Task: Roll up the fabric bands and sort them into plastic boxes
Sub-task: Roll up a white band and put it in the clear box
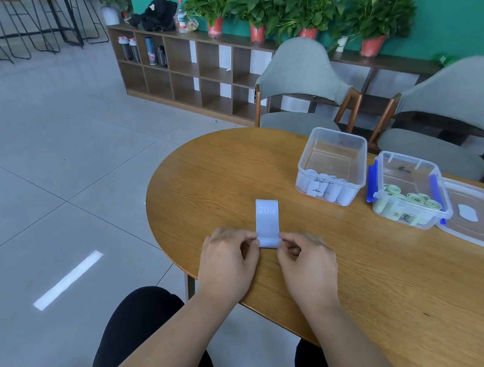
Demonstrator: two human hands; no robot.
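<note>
The pale blue fabric band (266, 220), marked "20 LB", lies flat on the wooden table (343, 278), close to the table's near edge. Its printed end points toward the far edge of the table. Its near end is curled into a small roll.

The left hand (227, 264) pinches the left end of this roll between thumb and forefinger. The right hand (308, 268) pinches the right end in the same way. Both wrists cross the table's near edge.

Toward the table's far right side stands an open clear plastic box (336, 150). It holds several rolled pale blue bands (325, 190) packed against its near wall.

Just beside it, further right on the table, stands a second clear box (410, 167) with blue clips on its sides. It holds rolled green bands (410, 198).

A clear lid (475, 219) lies flat at the table's right end, touching the second box.

Two grey chairs (302, 69) stand beyond the table's far edge.
</note>
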